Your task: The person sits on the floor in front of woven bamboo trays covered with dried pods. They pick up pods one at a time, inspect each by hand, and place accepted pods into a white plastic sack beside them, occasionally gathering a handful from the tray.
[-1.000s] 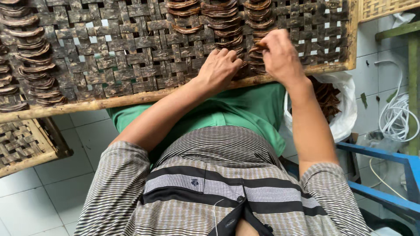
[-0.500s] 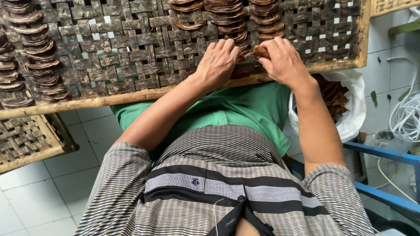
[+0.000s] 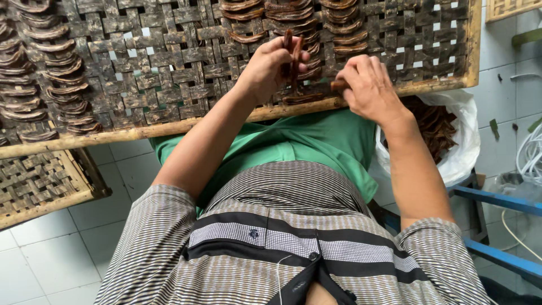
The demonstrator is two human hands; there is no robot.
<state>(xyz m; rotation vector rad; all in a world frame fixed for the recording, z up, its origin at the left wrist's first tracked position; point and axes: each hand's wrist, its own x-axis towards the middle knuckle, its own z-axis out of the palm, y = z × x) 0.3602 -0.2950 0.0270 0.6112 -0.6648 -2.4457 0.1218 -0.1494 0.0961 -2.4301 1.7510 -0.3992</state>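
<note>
A woven tray (image 3: 169, 85) carries rows of curved brown strips (image 3: 51, 73). The left hand (image 3: 271, 68) pinches two upright strips (image 3: 292, 51) at mid-length; the right hand (image 3: 367, 87) clamps another strip (image 3: 337, 85) near the tray's edge. They look light, stiff and probably brittle.

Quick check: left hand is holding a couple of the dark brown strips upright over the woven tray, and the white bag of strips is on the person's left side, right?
Not quite. The white bag of strips sits on the person's right side, beside the right hand, as the head view shows. The rest holds: the left hand holds dark brown strips upright over the woven tray.
</note>
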